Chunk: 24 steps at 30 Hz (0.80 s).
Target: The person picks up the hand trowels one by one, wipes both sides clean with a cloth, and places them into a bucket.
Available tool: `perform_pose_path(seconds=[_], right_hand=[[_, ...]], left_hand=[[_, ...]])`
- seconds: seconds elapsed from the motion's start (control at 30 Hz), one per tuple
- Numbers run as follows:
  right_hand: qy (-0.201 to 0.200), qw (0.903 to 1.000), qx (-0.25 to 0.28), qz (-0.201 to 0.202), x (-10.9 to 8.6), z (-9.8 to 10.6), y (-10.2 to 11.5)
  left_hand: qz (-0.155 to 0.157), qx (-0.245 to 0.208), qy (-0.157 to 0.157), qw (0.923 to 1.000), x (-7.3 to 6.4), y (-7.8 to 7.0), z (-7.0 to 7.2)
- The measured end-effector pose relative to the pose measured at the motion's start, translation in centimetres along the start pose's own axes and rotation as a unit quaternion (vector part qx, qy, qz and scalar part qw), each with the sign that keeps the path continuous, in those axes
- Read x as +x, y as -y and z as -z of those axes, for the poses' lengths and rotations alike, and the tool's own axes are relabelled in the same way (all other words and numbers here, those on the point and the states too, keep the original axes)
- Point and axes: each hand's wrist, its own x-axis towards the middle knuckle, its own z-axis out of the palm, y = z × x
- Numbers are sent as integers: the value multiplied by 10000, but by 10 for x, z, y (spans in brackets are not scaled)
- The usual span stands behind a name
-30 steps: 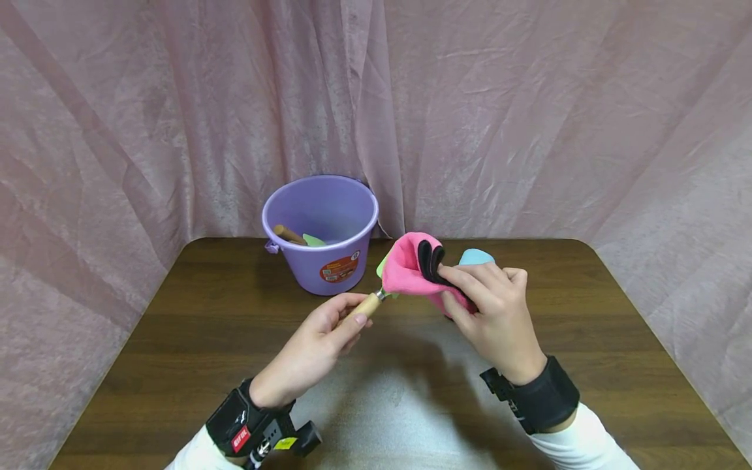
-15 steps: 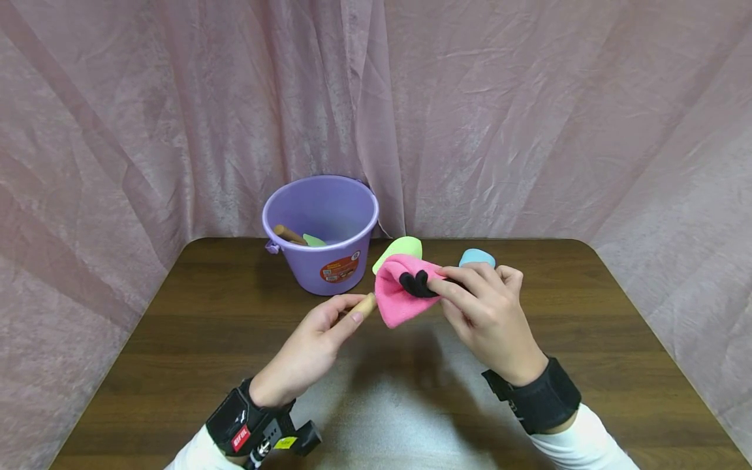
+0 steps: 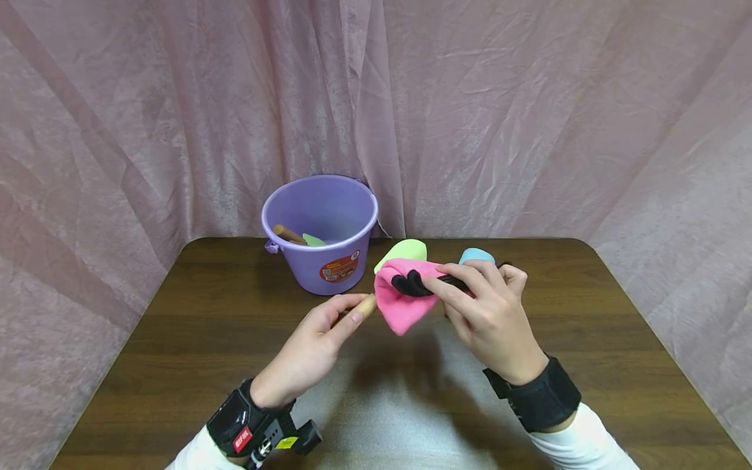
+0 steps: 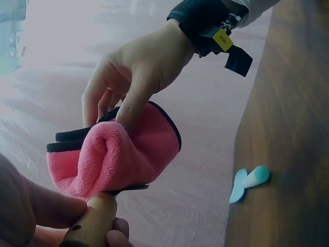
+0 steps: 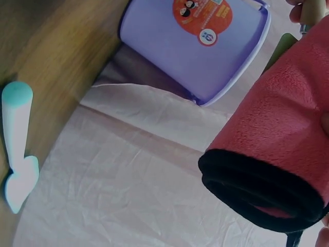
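Observation:
My left hand grips the pale wooden handle of a small trowel with a light green blade. A pink fleecy cloth with black edging is folded against the trowel where handle meets blade, hiding its neck. Fingers and thumb of my right hand pinch that cloth from the right. In the left wrist view, the folded cloth sits right above the handle. Most of the cloth fills the right side of the right wrist view, with only a sliver of green blade showing behind it.
A purple bucket stands at the back left, holding a wooden-handled tool and a light green piece. Beyond my right hand, a light blue toy shovel lies on the wooden table. Pink curtain hangs behind.
The cloth has come down off the green blade toward the handle, leaving the blade's far part uncovered. My right hand has shifted slightly with it; my left hand has stayed nearly still.

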Motion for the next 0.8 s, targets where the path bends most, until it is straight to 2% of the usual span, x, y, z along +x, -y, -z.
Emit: perform_pose_path(seconds=[0.43,0.57,0.8], right_hand=[[-247,9992,-245,-174,2,1,1],[-296,9981,-396,-373,0,1,-1],[-199,9942,-571,-893,-5,1,-6]], left_hand=[[-121,422,-127,9990,1,0,0],[-93,604,-179,9980,1,0,1],[-15,573,-173,9982,0,-1,0]])
